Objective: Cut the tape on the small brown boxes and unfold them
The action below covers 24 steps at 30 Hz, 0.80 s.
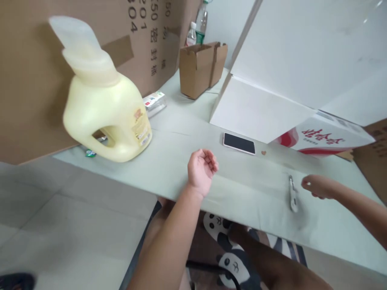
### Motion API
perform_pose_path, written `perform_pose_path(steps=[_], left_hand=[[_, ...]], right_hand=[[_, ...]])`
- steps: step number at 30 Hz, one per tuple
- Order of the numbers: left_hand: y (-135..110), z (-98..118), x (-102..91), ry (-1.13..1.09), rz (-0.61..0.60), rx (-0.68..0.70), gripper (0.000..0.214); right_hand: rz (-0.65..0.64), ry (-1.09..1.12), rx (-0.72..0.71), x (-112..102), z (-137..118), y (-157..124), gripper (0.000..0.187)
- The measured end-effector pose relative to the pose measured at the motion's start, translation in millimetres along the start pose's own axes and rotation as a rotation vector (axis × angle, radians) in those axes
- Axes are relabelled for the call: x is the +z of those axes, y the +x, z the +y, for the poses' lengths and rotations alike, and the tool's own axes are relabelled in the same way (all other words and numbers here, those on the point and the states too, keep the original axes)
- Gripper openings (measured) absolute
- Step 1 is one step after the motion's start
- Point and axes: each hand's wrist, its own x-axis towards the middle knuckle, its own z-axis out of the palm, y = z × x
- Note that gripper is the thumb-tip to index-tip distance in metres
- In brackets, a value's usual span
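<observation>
My left hand (200, 169) rests on the pale table (169, 161) near its front edge, fingers loosely curled, nothing in it. My right hand (317, 186) hovers low over the table at the right, blurred, fingers drawn in, just beside a small white pen-like tool (292, 194) lying flat; I cannot make out a grip. A black phone (239, 143) lies face up between the hands, farther back. A large pale yellow jug (104, 108) with a handle and an open flip cap stands at the left.
A big brown carton (36, 72) backs the table at left. A small open cardboard box (199, 68) and bottles (196, 28) stand at the back. White boxes (272, 100), one with red print (323, 139), crowd the right. A small packet (155, 102) lies behind the jug.
</observation>
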Motion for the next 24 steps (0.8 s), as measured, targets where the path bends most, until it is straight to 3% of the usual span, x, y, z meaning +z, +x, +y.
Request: perform_pose_path(steps=[7, 11, 14, 16, 19, 22, 24], left_hand=[[1.6, 8.5, 1.8, -0.064, 0.004, -0.01, 0.026], [0.8, -0.4, 3.3, -0.036, -0.027, -0.084, 0.03], [0.3, -9.3, 0.4, -0.01, -0.068, -0.105, 0.034], [1.8, -15.0, -2.3, 0.014, -0.068, -0.13, 0.035], [7.1, -22.5, -5.3, 0.059, -0.065, -0.184, 0.039], [12.1, -25.3, -6.8, 0.086, -0.098, -0.209, 0.042], [12.9, -23.4, -7.7, 0.086, -0.114, -0.211, 0.041]], right_hand=[[-0.072, 0.001, -0.399, -77.8, -203.5, 15.0, 0.06], [0.031, 0.015, -0.657, -104.0, -318.6, 39.0, 0.041], [0.281, 0.115, -0.768, -124.9, -388.6, 76.8, 0.029], [0.445, 0.189, -0.777, -148.9, -425.7, 101.8, 0.031], [0.547, 0.266, -0.676, -197.6, -463.2, 131.0, 0.054], [0.545, 0.301, -0.541, -237.8, -475.4, 158.5, 0.07], [0.544, 0.342, -0.495, -247.5, -472.1, 180.4, 0.061]])
